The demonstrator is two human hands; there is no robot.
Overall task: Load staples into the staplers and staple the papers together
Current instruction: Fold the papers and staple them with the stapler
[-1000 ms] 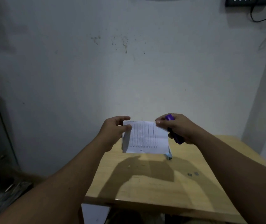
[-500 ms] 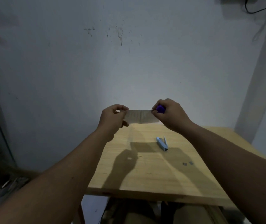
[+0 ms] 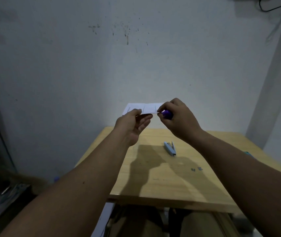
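Two bare hands are raised above the far half of a wooden table [image 3: 162,185], seen from the head camera, and together they hold a small stack of white papers [image 3: 145,107] nearly flat in the air in front of a pale, stained wall [image 3: 102,65]. The left hand [image 3: 133,124] is turned palm up, its fingers spread under the near left part of the sheets and its thumb lying on top, so it is pinching the papers. The right hand [image 3: 177,117] is curled around a purple stapler [image 3: 167,114], of which only the rounded end shows between the thumb and fingers; that end sits at the near right corner of the papers, touching their edge. Whether the stapler's mouth is closed over the corner cannot be told, since the fingers hide it.

Below the hands, a light blue stapler [image 3: 170,148] lies on the table, well apart from both hands. A few small grey staple pieces [image 3: 196,169] lie on the tabletop to the right of it, near the right forearm. Dark shadows of the arms and papers fall across the wood. A black cable [image 3: 273,7] hangs at the upper right of the wall.
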